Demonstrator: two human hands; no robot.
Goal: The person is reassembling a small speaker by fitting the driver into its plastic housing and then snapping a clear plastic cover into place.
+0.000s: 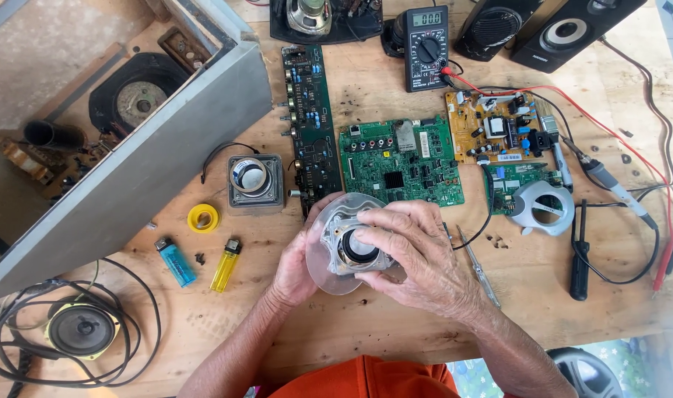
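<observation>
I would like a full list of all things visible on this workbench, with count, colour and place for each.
speaker driver: 1, silver and black with clear rim, held at centre
green boards: 3, green, centre
yellow board: 1, yellow, upper right
multimeter: 1, black, top centre
probes: 2, red and black, right edge
box speakers: 2, black, top right
cabinet: 1, grey, upper left
square speaker: 1, grey, left of the boards
tape roll: 1, yellow, below the cabinet
lighters: 2, blue and yellow, lower left
wired speaker: 1, black, bottom left
screwdriver: 1, clear handle, right of the hands
left hand: 1, holding the driver
right hand: 1, on top of the driver
</observation>
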